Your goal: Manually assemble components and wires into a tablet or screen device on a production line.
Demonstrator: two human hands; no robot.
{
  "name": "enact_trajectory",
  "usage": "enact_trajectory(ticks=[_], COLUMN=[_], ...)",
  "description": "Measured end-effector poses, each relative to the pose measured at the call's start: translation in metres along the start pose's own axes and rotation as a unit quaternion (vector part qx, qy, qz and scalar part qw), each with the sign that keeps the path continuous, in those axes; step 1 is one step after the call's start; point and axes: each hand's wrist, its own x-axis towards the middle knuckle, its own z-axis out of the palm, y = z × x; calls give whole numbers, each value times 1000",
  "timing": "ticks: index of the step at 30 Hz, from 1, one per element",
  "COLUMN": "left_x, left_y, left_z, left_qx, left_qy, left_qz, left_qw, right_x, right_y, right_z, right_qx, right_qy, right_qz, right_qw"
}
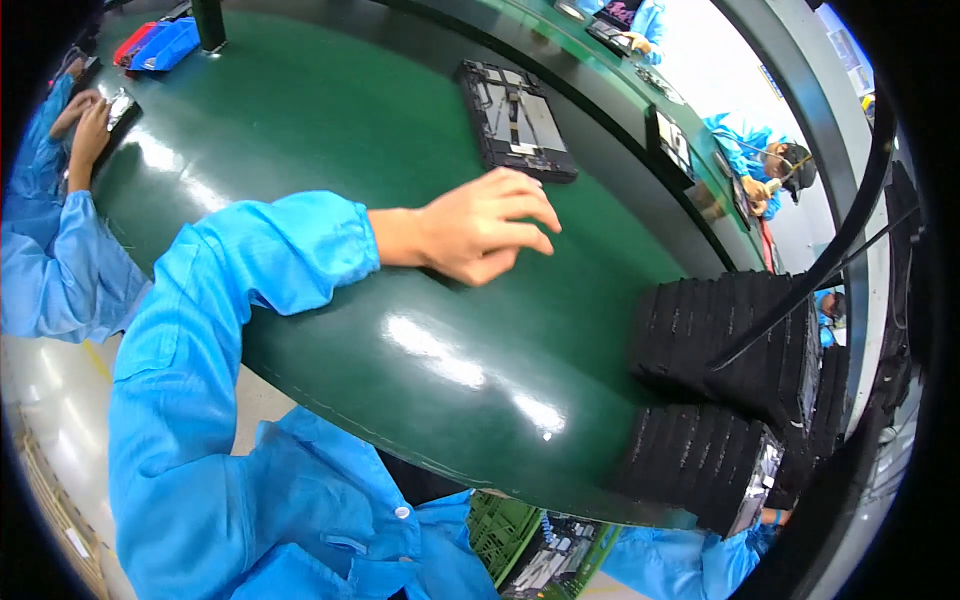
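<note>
Black device just beyond empty, loosely curled left hand

The scene was brightly lit from overhead. White glare patches sat on the glossy green belt. The fisheye lens bent straight edges strongly toward the black rim. The left hand was slightly motion-blurred; the black stacks lay in dark, detail-poor shadow.
</note>
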Motion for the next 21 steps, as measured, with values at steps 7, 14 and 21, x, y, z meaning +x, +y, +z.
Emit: enact_trajectory(ticks=[7,14,21], left_x=[-8,-15,-20], left_y=[52,73,81], left_z=[-5,2,12], left_qx=[-122,-198,-158], left_qy=[12,10,-138], left_qz=[-82,-212,-295], left_qw=[989,957,932], right_x=[-55,-101,-107], right_y=[-102,-142,-171], right_z=[12,10,2], right_qx=[223,333,543], right_qy=[-98,-268,-515], right_qz=[201,191,187], right_qw=[949,884,636])
